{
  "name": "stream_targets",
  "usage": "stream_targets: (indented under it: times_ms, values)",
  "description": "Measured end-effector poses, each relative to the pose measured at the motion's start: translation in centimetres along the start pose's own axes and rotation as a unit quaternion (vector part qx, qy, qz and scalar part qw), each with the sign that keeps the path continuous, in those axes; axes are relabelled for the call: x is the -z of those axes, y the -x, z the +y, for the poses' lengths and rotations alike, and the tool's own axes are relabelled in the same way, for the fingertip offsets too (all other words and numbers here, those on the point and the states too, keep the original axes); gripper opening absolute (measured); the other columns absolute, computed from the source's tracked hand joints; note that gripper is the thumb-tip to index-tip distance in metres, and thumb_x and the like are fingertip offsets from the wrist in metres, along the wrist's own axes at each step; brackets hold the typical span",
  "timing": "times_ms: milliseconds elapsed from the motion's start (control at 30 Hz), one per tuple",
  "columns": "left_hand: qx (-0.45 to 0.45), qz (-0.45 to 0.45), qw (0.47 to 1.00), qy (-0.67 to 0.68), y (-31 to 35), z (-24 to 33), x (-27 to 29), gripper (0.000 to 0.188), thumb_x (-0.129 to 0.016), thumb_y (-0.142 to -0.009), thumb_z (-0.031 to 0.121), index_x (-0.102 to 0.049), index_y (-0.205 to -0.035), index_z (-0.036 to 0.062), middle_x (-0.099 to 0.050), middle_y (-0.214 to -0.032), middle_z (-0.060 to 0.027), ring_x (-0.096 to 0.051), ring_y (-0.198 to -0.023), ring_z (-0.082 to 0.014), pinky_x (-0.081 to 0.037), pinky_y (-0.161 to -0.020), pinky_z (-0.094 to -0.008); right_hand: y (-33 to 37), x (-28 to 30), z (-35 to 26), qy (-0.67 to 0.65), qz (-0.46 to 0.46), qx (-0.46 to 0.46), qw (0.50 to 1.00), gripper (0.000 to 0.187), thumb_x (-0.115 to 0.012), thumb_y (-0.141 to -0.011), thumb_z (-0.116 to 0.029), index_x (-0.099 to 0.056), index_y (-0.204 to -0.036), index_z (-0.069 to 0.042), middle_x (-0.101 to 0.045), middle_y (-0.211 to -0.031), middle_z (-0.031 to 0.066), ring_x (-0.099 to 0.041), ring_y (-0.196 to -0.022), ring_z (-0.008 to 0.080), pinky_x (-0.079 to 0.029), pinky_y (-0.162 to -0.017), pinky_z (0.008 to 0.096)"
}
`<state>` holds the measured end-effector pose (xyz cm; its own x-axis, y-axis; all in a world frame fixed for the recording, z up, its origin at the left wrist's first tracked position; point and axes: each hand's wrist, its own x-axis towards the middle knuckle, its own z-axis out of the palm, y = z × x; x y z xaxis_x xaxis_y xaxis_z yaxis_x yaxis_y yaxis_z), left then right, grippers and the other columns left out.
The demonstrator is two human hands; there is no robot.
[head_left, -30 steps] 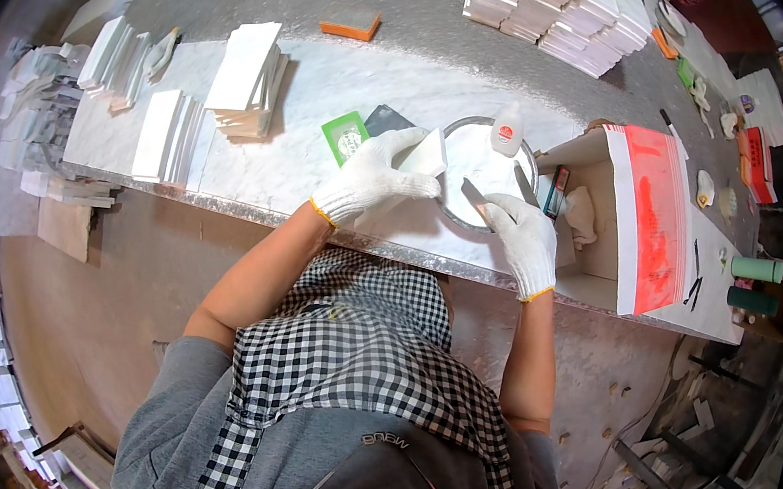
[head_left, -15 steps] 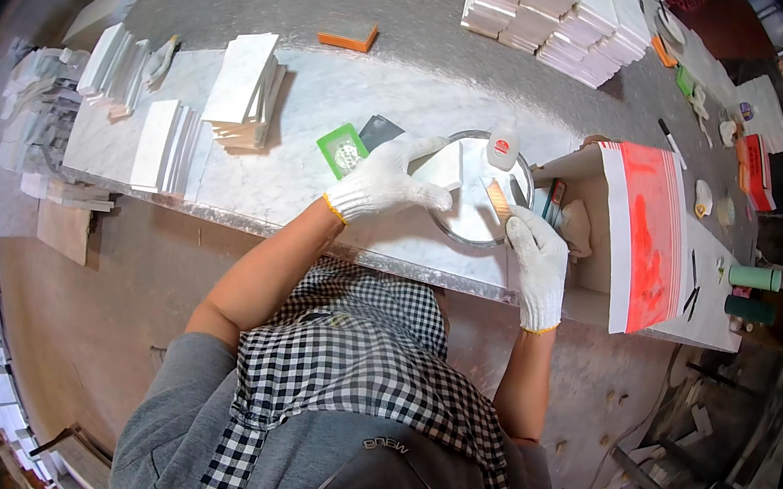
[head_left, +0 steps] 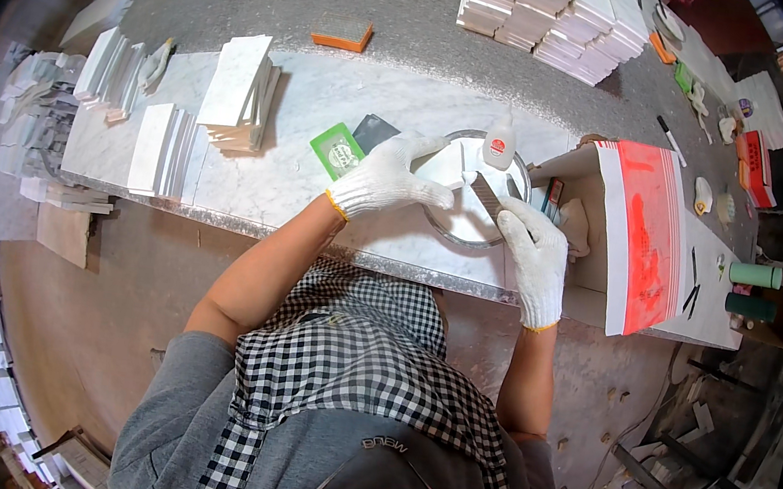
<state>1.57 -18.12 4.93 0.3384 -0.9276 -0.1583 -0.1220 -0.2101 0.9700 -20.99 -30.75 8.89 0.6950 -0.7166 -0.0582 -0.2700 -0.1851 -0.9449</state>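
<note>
My left hand (head_left: pixel 388 178), in a white knit glove, grips a white tile (head_left: pixel 442 166) between thumb and fingers over a round white disc with a grey rim (head_left: pixel 463 241). My right hand (head_left: pixel 532 252), gloved alike, pinches a flat, narrow grey blade (head_left: pixel 486 198). A small white dab (head_left: pixel 469 177) shows at the blade's tip, close to the tile's right edge. Behind the blade stands a white squeeze bottle (head_left: pixel 499 146) with a red label. Left of the disc lie a green packet (head_left: pixel 336 151) and a dark grey square sheet (head_left: pixel 375 132).
Stacks of white tiles stand on the left (head_left: pixel 235 84) and at the back (head_left: pixel 547 14). To the right is an open carton (head_left: pixel 648 242) with a red-marked flap. An orange sanding block (head_left: pixel 342 35) lies beyond the marble slab (head_left: pixel 332 91); the table's front edge (head_left: pixel 266 228) runs before me.
My right hand has turned the blade and brought its tip up and left toward the tile; the white dab now shows there. My left hand keeps hold of the tile.
</note>
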Motion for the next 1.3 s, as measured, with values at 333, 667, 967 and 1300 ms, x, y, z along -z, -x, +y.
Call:
stream_targets:
  times_ms: [333, 667, 967, 1300]
  values:
    - [0.022, 0.011, 0.999, -0.045, 0.4, 1.2, 0.2, 0.095, -0.092, -0.067, 0.041, -0.056, -0.143, -0.001, -0.062, -0.126, -0.0164, -0.061, -0.117, -0.0277, -0.05, -0.102, -0.0366, -0.1, -0.1, -0.3, 0.041, 0.008, 0.032, 0.999, 0.024, -0.069, -0.092, -0.01, -0.075, -0.112, 0.001, -0.075, -0.098, 0.012, -0.068, -0.083, 0.0154, -0.053, -0.076, 0.0292]
    - [0.01, 0.004, 0.999, -0.043, 0.4, 1.2, 0.1, 0.093, -0.091, -0.068, 0.041, -0.056, -0.143, -0.0003, -0.061, -0.127, -0.0168, -0.061, -0.118, -0.0282, -0.049, -0.102, -0.0376, -0.2, -0.5, -0.4, 0.047, 0.01, 0.039, 0.998, 0.023, -0.069, -0.092, -0.01, -0.076, -0.111, 0.001, -0.075, -0.1, 0.0124, -0.069, -0.083, 0.0155, -0.054, -0.076, 0.0288]
    - [0.009, -0.001, 0.999, -0.046, 0.5, 1.5, 0.1, 0.092, -0.091, -0.069, 0.041, -0.056, -0.143, 0.0, -0.061, -0.128, -0.0173, -0.06, -0.119, -0.0286, -0.048, -0.103, -0.0374, -0.2, -0.6, 0.0, 0.062, 0.022, 0.073, 0.995, 0.023, -0.07, -0.091, -0.01, -0.076, -0.111, 0.001, -0.075, -0.098, 0.0119, -0.067, -0.083, 0.0135, -0.053, -0.075, 0.0281]
    - [0.014, 0.002, 0.999, -0.029, 0.7, 1.7, 0.1, 0.091, -0.091, -0.07, 0.04, -0.056, -0.143, -0.001, -0.061, -0.129, -0.0169, -0.059, -0.12, -0.0281, -0.048, -0.104, -0.0369, -0.2, -0.5, 0.7, 0.074, 0.057, 0.033, 0.995, 0.024, -0.07, -0.092, -0.013, -0.075, -0.112, -0.001, -0.075, -0.098, 0.0129, -0.068, -0.081, 0.0178, -0.053, -0.074, 0.0307]
